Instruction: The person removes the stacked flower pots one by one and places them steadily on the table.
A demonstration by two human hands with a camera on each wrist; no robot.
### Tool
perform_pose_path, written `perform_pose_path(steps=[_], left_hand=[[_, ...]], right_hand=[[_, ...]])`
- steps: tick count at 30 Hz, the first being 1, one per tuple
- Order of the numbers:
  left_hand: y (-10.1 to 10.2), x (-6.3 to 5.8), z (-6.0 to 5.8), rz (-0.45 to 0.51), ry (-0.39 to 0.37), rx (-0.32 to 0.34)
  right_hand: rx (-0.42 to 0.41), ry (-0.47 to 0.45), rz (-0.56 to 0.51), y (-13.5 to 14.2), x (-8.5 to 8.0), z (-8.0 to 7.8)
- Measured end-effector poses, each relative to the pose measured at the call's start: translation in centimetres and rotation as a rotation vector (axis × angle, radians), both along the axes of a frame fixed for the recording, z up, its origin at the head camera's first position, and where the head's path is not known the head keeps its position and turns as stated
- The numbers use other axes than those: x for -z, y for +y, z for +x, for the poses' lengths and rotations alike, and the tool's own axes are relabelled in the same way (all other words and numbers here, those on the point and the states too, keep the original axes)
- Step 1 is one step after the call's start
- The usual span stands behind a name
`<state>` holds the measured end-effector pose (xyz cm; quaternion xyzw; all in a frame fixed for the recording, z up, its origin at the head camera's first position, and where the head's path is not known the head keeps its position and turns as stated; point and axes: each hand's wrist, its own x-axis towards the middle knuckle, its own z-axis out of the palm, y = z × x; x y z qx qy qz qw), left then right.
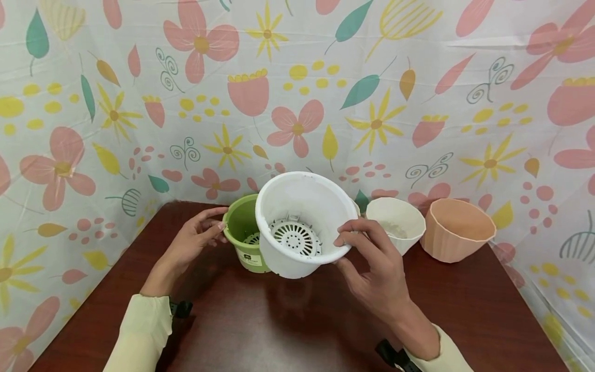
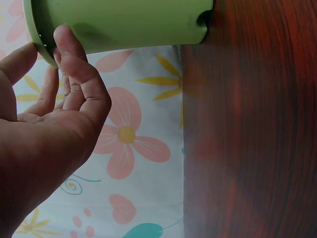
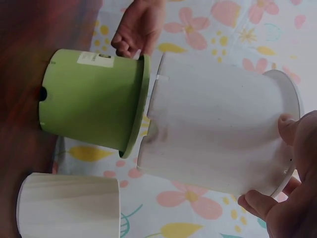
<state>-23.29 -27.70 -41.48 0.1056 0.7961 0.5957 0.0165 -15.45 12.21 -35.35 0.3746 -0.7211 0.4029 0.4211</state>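
My right hand (image 1: 374,261) grips the rim of a white plastic flower pot (image 1: 321,201), which tilts so that its slotted bottom shows in the head view. In the right wrist view, the base of this white pot (image 3: 218,124) hangs just above the rim of a green flower pot (image 3: 94,101). That green pot (image 1: 251,261) stands upright on the table with a label on its side, partly hidden behind the white one. The thumb and fingers of my left hand (image 1: 188,240) pinch the left edge of its rim, as the left wrist view also shows.
A cream faceted pot (image 1: 400,212) and a peach fluted pot (image 1: 455,237) stand at the back right of the dark wooden table (image 1: 241,330). Flower-printed cloth (image 1: 297,67) hangs close behind and along both sides.
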Motion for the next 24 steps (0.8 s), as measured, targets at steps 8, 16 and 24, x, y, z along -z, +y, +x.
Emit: perform_pose_path(steps=[8,16,24], left_hand=[[-0.1,0.1,0.0,0.007,-0.004,0.005],[0.0,0.0,0.0,-0.001,-0.005,0.003],[0.0,0.1,0.0,0.003,0.000,0.007]], right_hand=[[-0.011,0.014,0.014,0.5,0.2,0.8],[-0.028,0.037,0.023,1.0,0.6,1.3],[-0.039,0.043,0.018,1.6,0.8,1.6]])
